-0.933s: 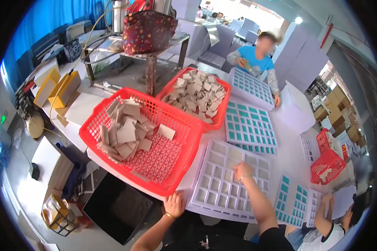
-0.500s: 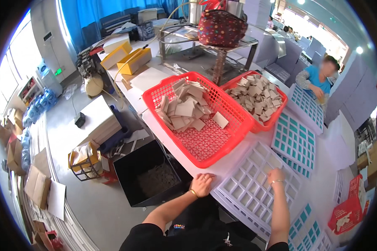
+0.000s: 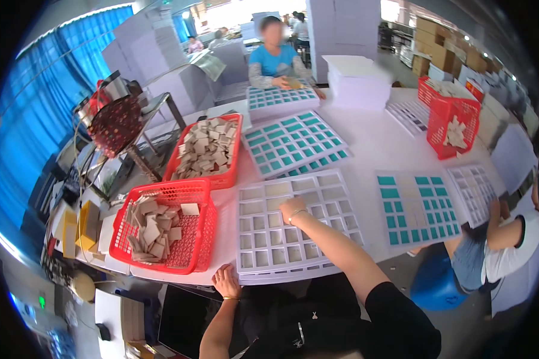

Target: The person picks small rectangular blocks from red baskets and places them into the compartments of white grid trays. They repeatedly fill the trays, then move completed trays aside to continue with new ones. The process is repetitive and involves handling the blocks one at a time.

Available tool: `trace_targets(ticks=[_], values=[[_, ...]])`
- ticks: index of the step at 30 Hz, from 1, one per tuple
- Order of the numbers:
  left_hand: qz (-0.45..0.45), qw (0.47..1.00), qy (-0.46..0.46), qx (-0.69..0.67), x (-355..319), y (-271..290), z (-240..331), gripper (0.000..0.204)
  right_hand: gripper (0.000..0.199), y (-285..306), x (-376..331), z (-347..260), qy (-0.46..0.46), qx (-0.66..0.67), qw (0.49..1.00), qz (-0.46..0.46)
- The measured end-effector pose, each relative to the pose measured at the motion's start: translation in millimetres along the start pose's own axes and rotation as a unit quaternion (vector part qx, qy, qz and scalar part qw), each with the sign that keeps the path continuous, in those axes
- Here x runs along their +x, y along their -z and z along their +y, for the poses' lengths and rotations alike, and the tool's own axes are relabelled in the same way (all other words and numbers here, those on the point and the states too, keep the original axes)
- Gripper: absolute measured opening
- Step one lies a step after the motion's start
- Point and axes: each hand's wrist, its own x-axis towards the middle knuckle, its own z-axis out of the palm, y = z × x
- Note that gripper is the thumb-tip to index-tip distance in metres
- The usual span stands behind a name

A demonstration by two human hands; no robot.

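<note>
Here the white tray (image 3: 285,233) lies long axis left-to-right, both hands (image 3: 291,210) half-curled, their hold unclear.

Looks like a factory workshop, going by stacked cardboard cartons (image 3: 434,42), compartment trays (image 3: 284,271) and red plastic baskets (image 3: 207,230).

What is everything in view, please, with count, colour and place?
Table: one, white, centre.
Grid trays: at least two, white, stacked front centre.
Teal-filled trays: several, white and teal, centre and right.
Perforated baskets: at least three, red, left and right.
Flat pieces: many, beige, in baskets.
Patterned bag: one, dark red, left.
Curtain: at least one, blue, left.
Open boxes: two, yellow, left.
Cardboard boxes: several, brown, upper right.
Co-worker: one, blue top, opposite.
Second co-worker: one, white top, right.
Left hand: one, table's edge.
Right hand: one, at grid trays.
</note>
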Motion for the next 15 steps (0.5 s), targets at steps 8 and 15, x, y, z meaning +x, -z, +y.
trace_targets(ticks=[8,15], values=[[-0.011,1.0,-0.007,0.0,-2.9,8.7,1.1,0.033,0.023,9.8,-15.3,-1.7,-0.022,0.036,0.999,0.005],[-0.01,1.0,0.004,-0.002,-4.9,6.4,-2.5,0.032,0.024,23.4,-15.3,-9.1,-0.014,0.011,0.999,-0.033]])
